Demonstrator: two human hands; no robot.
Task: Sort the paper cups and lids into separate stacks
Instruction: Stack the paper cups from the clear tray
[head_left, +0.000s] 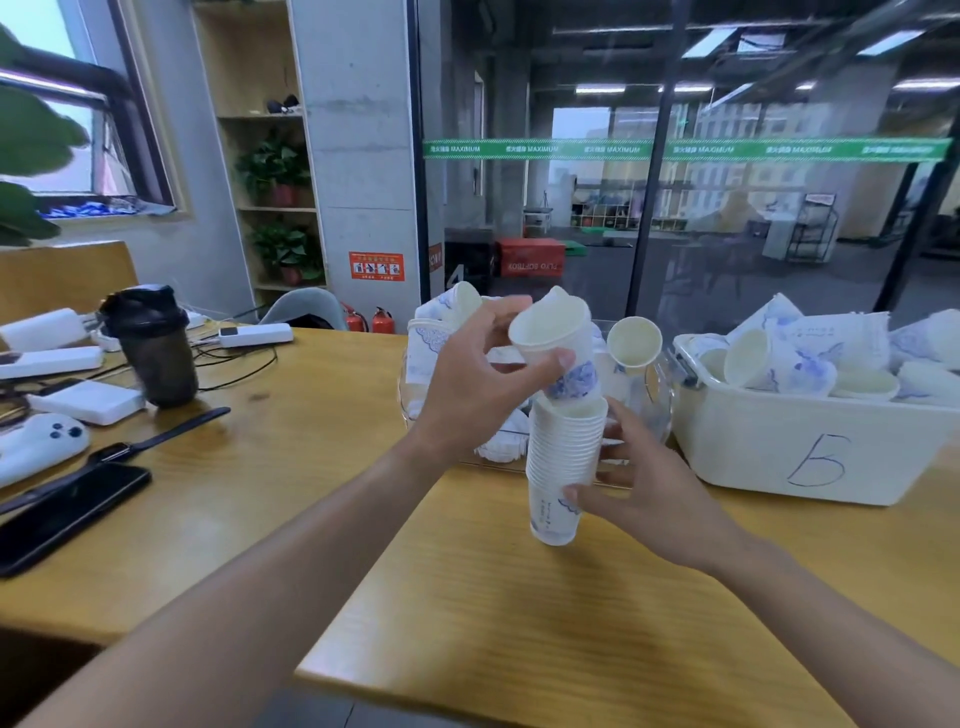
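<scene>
Frame centre: your right hand (652, 486) gripped the white cup stack (563, 467), blue print, probably held above the table (311, 519). Your left hand (467, 384) pinched a tilted cup (558, 345) at its top.

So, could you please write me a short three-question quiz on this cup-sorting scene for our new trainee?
1. True or false: the white bin marked B is empty.
2. Which of the two hands holds the stack of nested cups near its bottom?
A. left hand
B. right hand
3. Fill in: the single paper cup gripped above the stack is tilted, and its base points towards the stack's ____.

Key: 1 false, loose cups fill it. 2 B. 3 top.
</scene>
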